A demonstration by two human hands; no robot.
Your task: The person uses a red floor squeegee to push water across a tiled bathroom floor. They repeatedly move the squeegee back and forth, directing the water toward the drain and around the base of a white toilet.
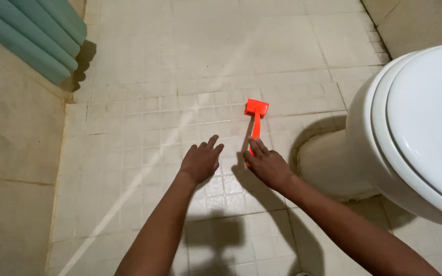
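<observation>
An orange brush (256,118) lies on the tiled floor (144,128), its long axis running roughly 12 to 6 o'clock, the square head at 12. The right hand (266,164) rests loosely open, fingertips touching the handle's near end. The left hand (200,161) hovers spread and empty, at the brush's 8 o'clock. A white toilet (410,133) stands at 3 o'clock.

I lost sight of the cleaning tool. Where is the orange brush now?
In the head view the orange brush lies on the tiled floor, left of the white toilet, its handle end under the right hand.
</observation>
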